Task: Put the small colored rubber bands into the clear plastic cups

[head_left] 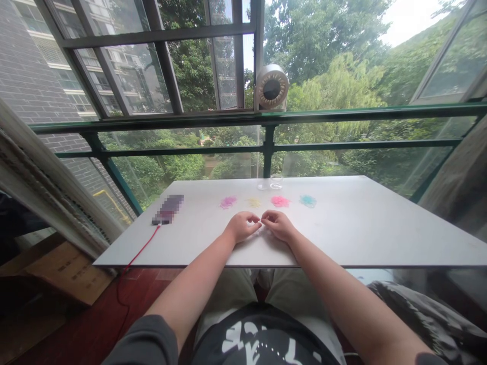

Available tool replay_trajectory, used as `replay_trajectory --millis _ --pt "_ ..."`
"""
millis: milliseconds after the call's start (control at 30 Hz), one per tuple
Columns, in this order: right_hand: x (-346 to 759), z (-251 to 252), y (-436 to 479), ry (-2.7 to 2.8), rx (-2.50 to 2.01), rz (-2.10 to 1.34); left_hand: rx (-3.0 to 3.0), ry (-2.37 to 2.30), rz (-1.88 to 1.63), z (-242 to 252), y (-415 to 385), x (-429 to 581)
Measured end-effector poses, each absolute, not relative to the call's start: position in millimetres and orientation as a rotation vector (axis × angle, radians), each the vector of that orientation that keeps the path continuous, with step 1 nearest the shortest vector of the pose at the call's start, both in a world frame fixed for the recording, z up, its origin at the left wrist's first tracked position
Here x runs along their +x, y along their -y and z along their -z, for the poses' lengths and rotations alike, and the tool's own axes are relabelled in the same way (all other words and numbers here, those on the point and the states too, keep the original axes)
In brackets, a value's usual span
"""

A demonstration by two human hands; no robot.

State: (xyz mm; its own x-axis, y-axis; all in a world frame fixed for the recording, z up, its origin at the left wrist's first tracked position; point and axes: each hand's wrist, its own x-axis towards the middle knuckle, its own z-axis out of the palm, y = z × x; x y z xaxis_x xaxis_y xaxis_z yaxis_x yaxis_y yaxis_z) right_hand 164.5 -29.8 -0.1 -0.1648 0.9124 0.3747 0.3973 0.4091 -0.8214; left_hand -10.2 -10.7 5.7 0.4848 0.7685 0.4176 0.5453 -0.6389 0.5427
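Note:
My left hand (241, 226) and my right hand (278, 224) rest on the white table (361, 228), fingertips pinched together and meeting in the middle. Whatever they pinch is too small to name. Just beyond them lie small heaps of tiny bits in a row: a purple-pink heap (228, 202), a yellow heap (254, 202), a pink heap (280, 201) and a teal heap (308, 201). A small clear container (276, 181) stands behind the heaps near the far edge.
A blurred dark device (168, 209) lies at the table's left, with a red cable (135, 258) running off the near edge to the floor. A cardboard box (63, 268) sits on the floor at left. Glass railing and windows stand behind the table.

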Motion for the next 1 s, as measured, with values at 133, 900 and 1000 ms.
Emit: replay_trajectory --millis 133,900,1000 --pt "165.5 0.3 29.4 1.751 -1.123 -0.729 2.4 -1.111 -0.92 -7.3 12.2 -8.9" --pt "169.4 3.5 23.7 1.611 -1.088 -0.803 2.341 -1.082 -0.976 -5.2 10.3 -10.1" --pt "169.6 4.3 23.4 1.618 -1.089 -0.8 2.334 -1.097 -0.977 -5.1 9.7 -10.7"
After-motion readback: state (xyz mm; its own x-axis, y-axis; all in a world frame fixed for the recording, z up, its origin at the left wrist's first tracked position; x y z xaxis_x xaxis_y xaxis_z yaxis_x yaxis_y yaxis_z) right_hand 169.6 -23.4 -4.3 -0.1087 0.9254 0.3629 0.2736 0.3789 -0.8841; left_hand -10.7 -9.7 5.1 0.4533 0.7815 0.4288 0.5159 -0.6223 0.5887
